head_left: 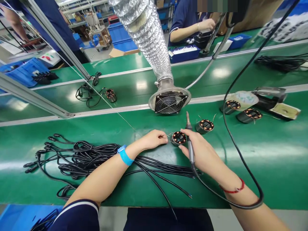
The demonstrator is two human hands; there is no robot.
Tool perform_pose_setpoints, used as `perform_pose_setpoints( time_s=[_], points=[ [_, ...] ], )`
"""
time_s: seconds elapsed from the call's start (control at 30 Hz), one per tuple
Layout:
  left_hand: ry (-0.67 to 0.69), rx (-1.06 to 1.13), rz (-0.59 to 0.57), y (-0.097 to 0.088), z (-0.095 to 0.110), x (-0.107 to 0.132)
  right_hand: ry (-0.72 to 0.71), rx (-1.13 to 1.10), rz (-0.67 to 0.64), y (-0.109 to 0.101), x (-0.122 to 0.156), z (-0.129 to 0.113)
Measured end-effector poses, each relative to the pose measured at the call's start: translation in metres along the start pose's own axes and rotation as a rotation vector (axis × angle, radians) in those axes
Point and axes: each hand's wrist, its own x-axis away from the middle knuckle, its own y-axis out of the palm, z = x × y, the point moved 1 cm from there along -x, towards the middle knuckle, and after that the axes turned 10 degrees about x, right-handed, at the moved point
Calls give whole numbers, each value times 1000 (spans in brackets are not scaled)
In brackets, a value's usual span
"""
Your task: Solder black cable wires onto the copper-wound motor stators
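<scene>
Grey soldering iron [190, 148] clasped in the right hand [202, 152], the left hand [155, 140] pinches wire [169, 135] from a stator [178, 138].

Bright, even light, probably from overhead, leaves whitish glare on the green benchtop [271, 147]; the far background is soft, and wide-angle distortion stretches the edges.

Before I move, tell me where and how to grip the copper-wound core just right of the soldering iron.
Grip the core low on its round, dark outer wall, probably from the right: thin wires jut from its top, and the soldering iron is close on the left.
</scene>
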Motion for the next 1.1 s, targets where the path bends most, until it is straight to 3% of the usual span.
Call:
perform_pose_setpoints(
  time_s=[0.13,0.33,0.53,0.7,0.8,0.93,1.0,1.1],
  points=[
    [22,5,-86,-4,8,8,-17,-29,61,18,3,3],
    [191,6,-133,5,23,9,-22,-60,102,28,7,8],
    [145,44,221,2,25,6,2,-97,74,25,7,7],
    [41,11,77,-4,22,6,36,-147,49,25,7,8],
    [4,119,2,-3,21,5,41,-158,59,26,7,7],
    [69,202,-111,1,19,0,21,-121,80,27,8,5],
    [105,183,-83,0,18,-2,10,-97,86,27,7,5],
    [75,161,72,-4,14,-4,4,-97,71,26,8,5]
  ],
)
